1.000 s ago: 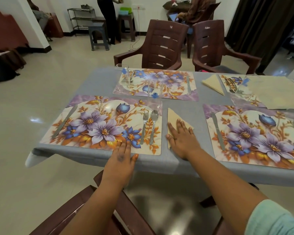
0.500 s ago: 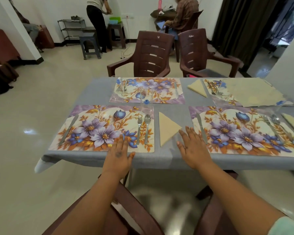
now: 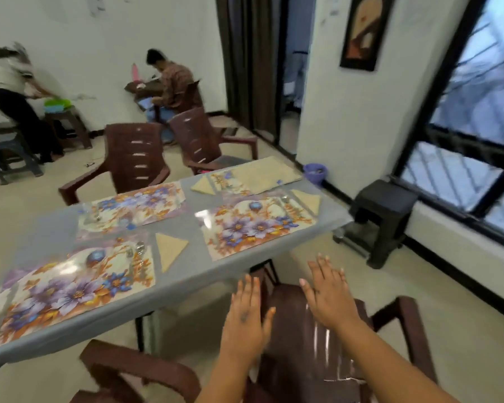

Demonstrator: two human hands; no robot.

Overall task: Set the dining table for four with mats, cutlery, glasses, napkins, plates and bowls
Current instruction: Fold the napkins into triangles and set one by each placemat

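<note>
Head view, somewhat blurred: your left hand hangs flat in the air, fingers straight and close together, holding nothing, off the near edge of the grey-clothed rectangular dining table. Your right hand sits just beside it, fingers straight and slightly spread, also holding nothing, above the glossy dark brown plastic armchair pushed up to the table's near side. On the table: four floral place mats in purple, blue and orange. The near-left mat carries a metal fork and spoon near its right edge, with a folded beige triangular napkin just beside it on the cloth. The near-right mat has cutlery at its far end, too blurred to sort, and a second beige napkin beside that. The far-left mat lies before another brown plastic armchair. The far-right mat is partly covered by a plain beige woven mat, with a third triangular napkin to its left. Beyond the table's right end stands a black plastic stool.
</note>
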